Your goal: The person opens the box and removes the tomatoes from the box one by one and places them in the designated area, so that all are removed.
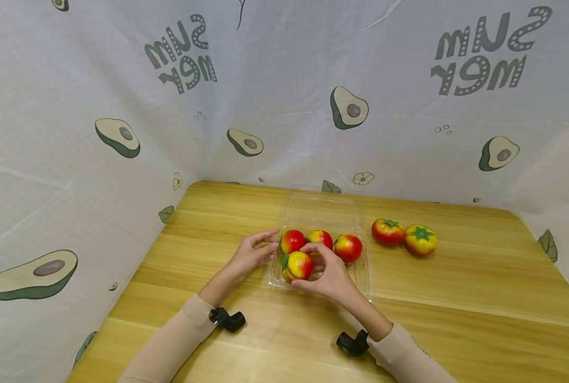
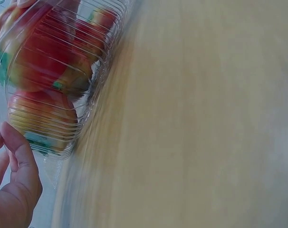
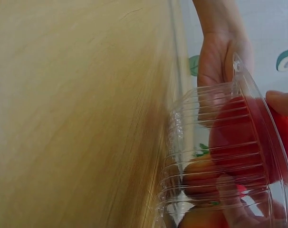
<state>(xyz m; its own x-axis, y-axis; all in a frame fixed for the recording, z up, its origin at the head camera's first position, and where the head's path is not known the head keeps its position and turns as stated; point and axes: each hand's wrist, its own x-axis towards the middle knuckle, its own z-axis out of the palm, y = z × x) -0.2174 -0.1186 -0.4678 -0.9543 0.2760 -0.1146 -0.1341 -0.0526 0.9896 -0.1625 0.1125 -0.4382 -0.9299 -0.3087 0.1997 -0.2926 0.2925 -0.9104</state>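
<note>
A clear plastic box (image 1: 367,276) with its hinged lid (image 1: 320,208) raised lies on the table. Inside it are several red-and-yellow tomatoes with green leafy tops, among them one (image 1: 293,241) at the back left and another (image 1: 348,248) at the right. My right hand (image 1: 329,274) grips a tomato (image 1: 297,267) at the box's front left, thumb on the near side and fingers behind. In the right wrist view this tomato (image 3: 239,142) shows through the ribbed wall. My left hand (image 1: 252,254) pinches the box's left rim, with thumb and fingertips (image 2: 13,135) meeting there.
Two more tomatoes, one mostly red (image 1: 388,232) and one yellow-topped (image 1: 420,240), lie on the wooden table (image 1: 456,298) right of the box. A white cloth (image 1: 284,80) with avocado prints hangs behind and beside the table.
</note>
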